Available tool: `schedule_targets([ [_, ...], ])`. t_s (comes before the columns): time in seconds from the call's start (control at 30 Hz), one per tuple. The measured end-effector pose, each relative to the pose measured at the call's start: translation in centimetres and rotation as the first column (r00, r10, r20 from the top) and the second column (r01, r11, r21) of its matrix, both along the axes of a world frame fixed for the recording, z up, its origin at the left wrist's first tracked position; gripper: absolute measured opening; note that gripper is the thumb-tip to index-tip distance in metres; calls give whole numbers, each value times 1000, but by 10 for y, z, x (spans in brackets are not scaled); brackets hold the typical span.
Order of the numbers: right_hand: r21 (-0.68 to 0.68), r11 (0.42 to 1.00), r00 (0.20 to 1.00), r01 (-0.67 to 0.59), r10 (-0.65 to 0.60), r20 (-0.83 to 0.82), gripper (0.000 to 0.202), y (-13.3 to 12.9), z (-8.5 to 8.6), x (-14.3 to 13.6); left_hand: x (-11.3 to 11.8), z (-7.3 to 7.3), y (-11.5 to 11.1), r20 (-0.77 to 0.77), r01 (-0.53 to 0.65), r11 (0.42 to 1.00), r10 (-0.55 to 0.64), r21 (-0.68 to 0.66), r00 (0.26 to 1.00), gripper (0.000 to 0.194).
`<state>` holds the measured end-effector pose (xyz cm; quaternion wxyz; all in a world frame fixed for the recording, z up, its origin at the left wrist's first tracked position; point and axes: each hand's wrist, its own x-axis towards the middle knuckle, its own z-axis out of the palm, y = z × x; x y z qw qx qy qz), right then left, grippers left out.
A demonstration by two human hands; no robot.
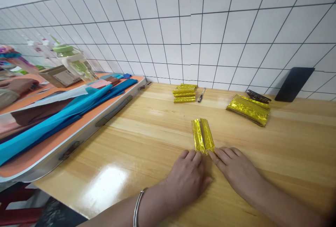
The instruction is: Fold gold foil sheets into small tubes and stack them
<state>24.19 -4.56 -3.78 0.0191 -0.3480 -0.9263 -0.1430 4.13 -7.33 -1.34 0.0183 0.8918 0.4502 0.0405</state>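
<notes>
A piece of gold foil paper (203, 134), its two long sides folded inward with a narrow gap along the middle, lies on the wooden table. At its near end my left hand (187, 176) rests palm down, fingertips pressing the foil's left corner and the thumb sticking out apart to the right. From the other side my right hand (235, 165) touches the near right corner with its foremost fingertips. Its other fingers stretch over the tabletop, and its thumb is hidden. Neither hand appears wrapped around the foil.
Folded gold foil strips (184, 94) lie by the wall beside a pen (201, 94). To the right are a stack of gold foil sheets (248, 110), a black hair claw (258, 96) and a leaning phone (295, 84). At left, another person's hand (18, 89) is near a cardboard box (60, 76) and blue fabric (65, 111).
</notes>
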Motion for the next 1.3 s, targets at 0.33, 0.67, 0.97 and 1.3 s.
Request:
schedule_targets([
  [0.33, 111, 994, 999, 10, -5, -43, 41, -6, -6, 3, -5, 3, -1, 52, -30, 1000, 30, -4, 998, 25],
  [0.67, 77, 997, 993, 9, 0, -115, 39, -5, -5, 6, -10, 4, -1, 113, -16, 1000, 14, 11, 994, 17],
  [0.97, -24, 998, 982, 59, -63, -179, 38, 0, -4, 13, -15, 3, 0, 142, 12, 1000, -16, 27, 990, 16],
  [1.3, -78, 997, 929, 12, -40, -368, 35, 7, 1, 21, -16, 5, 2, 134, 16, 1000, -16, -4, 991, 16],
])
